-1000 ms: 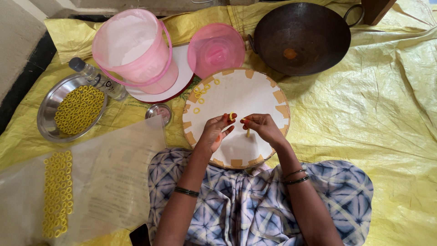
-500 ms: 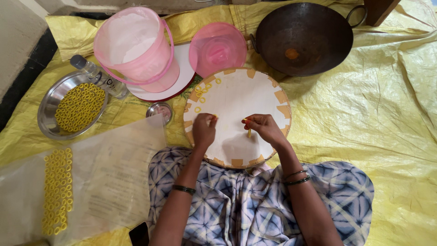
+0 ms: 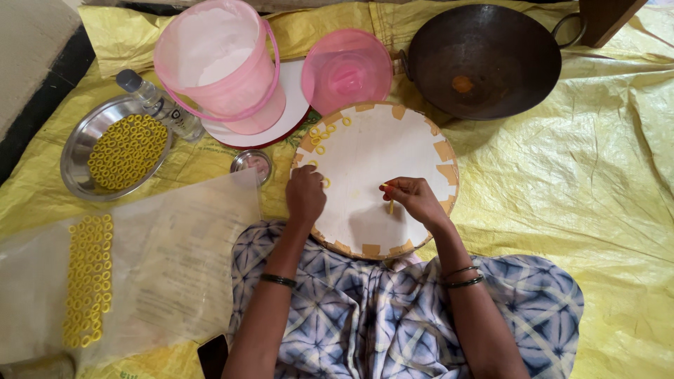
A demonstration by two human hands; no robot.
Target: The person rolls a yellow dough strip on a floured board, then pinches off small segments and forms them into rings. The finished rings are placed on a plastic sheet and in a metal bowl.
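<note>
Dough strip pinched in right hand over round white board; left hand, curled, presses a yellow ring.

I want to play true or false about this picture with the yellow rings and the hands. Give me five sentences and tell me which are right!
1. The right hand pinches a thin yellow strip over the round white board. True.
2. The steel bowl is full of small yellow rings. True.
3. The pink plastic bucket lies tipped on its side. False: it stands upright.
4. The dark round metal pan is full of rings. False: it holds only a small orange spot.
5. The left hand rests on the board's edge. True.
</note>
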